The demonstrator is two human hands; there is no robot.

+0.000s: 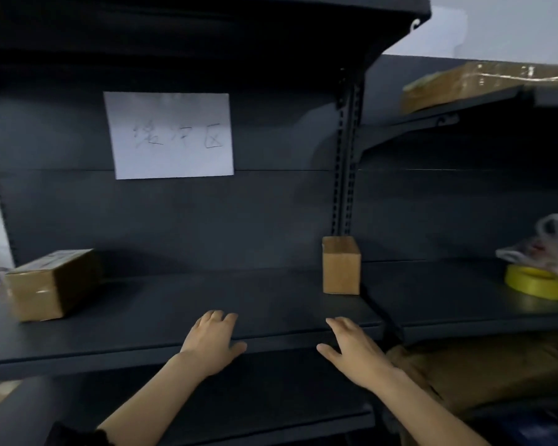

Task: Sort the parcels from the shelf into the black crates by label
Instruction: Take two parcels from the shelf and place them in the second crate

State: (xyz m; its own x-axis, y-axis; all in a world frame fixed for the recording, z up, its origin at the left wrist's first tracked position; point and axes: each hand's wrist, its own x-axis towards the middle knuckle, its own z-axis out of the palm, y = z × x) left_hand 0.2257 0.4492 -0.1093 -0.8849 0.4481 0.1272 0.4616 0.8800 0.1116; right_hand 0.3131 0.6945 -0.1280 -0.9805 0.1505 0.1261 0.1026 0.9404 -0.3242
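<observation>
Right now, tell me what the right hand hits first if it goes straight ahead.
Probably the small upright box: the right hand points up the shelf toward it, nothing between, though depth is unclear.

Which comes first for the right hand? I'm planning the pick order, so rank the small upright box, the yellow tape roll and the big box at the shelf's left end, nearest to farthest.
From the right hand:
1. Small upright box, just beyond the fingertips, at the shelf's right end.
2. Yellow tape roll, off to the right on the neighbouring shelf.
3. Big box, far left, past the left hand.
</observation>
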